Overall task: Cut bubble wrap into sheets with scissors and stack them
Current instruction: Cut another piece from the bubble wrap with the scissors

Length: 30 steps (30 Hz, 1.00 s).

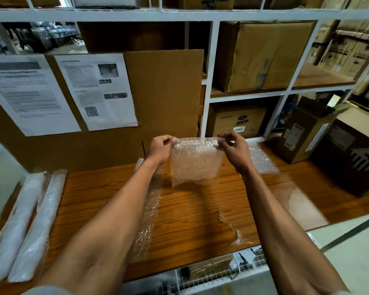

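Closest to the person, a thin torn scrap of wrap (234, 233) lies on the wooden table (190, 220), and a long strip of bubble wrap (147, 220) runs along it under the left forearm. At the table's left edge rest two wrapped rolls (30, 226), side by side. Farther out, both hands are raised above the table: the left hand (160, 149) pinches the top left corner of a bubble wrap sheet (195, 161), and the right hand (234, 151) pinches its top right corner, so the sheet hangs between them clear of the wood. Beyond the right hand, another sheet (262, 160) lies flat on the table. Behind stand cardboard boxes (262, 56) on white shelving (213, 60) and two printed papers (98, 90).
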### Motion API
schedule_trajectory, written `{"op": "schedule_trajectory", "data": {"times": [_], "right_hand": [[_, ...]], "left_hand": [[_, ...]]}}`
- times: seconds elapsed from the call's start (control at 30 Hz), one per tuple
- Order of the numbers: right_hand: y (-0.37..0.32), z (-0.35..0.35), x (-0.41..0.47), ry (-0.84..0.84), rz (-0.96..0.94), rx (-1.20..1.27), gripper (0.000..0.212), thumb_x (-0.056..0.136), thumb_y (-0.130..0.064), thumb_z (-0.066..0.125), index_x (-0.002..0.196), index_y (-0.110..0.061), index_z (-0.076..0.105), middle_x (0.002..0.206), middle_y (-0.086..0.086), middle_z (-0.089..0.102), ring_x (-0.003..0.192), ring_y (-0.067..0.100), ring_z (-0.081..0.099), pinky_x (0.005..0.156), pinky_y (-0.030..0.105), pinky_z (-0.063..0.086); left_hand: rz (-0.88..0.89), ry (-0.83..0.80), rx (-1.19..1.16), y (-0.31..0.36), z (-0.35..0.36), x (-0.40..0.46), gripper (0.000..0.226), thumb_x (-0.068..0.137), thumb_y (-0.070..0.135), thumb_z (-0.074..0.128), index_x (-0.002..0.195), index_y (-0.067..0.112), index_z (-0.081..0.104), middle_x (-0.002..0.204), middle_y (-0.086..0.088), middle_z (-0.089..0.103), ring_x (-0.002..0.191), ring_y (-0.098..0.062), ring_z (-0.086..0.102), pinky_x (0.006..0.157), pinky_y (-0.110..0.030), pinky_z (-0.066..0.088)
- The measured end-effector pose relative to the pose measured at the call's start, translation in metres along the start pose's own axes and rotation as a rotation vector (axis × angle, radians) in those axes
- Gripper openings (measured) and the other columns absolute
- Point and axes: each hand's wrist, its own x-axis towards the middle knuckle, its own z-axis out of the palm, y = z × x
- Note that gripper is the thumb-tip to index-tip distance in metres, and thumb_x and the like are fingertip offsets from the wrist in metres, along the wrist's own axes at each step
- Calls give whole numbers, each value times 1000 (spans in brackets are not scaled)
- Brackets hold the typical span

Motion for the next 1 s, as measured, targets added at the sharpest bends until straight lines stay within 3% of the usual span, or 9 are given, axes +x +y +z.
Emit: {"op": "schedule_trajectory", "data": {"times": [0.17, 0.33, 0.47, 0.57, 0.67, 0.77, 0.83, 0.9, 1.0], "right_hand": [[-3, 4, 13, 54, 5, 36, 14, 101, -11, 66, 115, -13, 65, 117, 9, 66, 104, 23, 70, 86, 38, 64], [15, -1, 20, 106, 19, 26, 10, 102, -9, 66, 110, -15, 65, 118, 8, 67, 105, 29, 71, 86, 42, 65], [35, -13, 28, 83, 101, -56, 30, 101, 0, 58, 95, -23, 76, 109, 2, 77, 106, 22, 73, 95, 47, 61], [41, -23, 35, 81, 164, -35, 30, 104, -1, 55, 101, -21, 78, 114, 2, 78, 96, 19, 73, 96, 48, 61], [43, -39, 42, -1, 227, 89, 27, 105, 0, 58, 119, -16, 74, 134, 6, 68, 104, 25, 71, 91, 46, 63], [50, -63, 53, -117, 266, 139, 48, 97, 8, 67, 137, -19, 65, 144, -5, 57, 111, 28, 72, 89, 48, 64], [59, -78, 65, -168, 270, 113, 59, 94, 13, 67, 141, -23, 62, 148, -7, 49, 107, 28, 70, 87, 51, 64], [67, -94, 79, -211, 268, 79, 65, 92, 16, 67, 140, -27, 63, 149, -7, 46, 98, 25, 69, 83, 50, 65], [79, -119, 101, -246, 274, 50, 68, 91, 15, 68, 143, -29, 62, 149, -7, 45, 94, 22, 67, 77, 43, 65]], "left_hand": [[64, -3, -179, 3, 5, 16, 14, 103, 22, 62, 114, 22, 71, 113, 8, 70, 100, -2, 64, 66, -10, 47], [104, -121, -206, -5, 21, 31, 16, 107, 19, 53, 105, 26, 68, 117, 9, 67, 107, -7, 60, 86, -29, 51], [46, -172, -168, -13, 43, 45, 39, 107, 5, 47, 88, 30, 71, 107, 14, 70, 113, -12, 63, 95, -28, 47], [17, -213, -192, -12, 55, 53, 40, 105, 8, 49, 90, 34, 75, 109, 14, 72, 113, -14, 65, 99, -33, 51], [-33, -295, -235, -10, 70, 58, 31, 97, 12, 63, 108, 39, 72, 110, 4, 71, 94, -21, 70, 87, -43, 60], [-11, -357, -214, -8, 92, 68, 50, 89, 3, 72, 119, 43, 66, 123, 3, 62, 95, -39, 69, 88, -59, 60], [0, -365, -211, -1, 109, 76, 57, 88, -6, 69, 123, 39, 63, 131, 5, 52, 83, -27, 65, 77, -50, 62], [-14, -352, -185, 9, 126, 83, 60, 88, -10, 65, 126, 36, 60, 131, 4, 50, 67, -10, 59, 58, -30, 56], [-53, -334, -163, 20, 156, 96, 60, 90, -9, 65, 130, 35, 57, 109, 0, 54, 62, -6, 50, 55, -30, 53]]}}
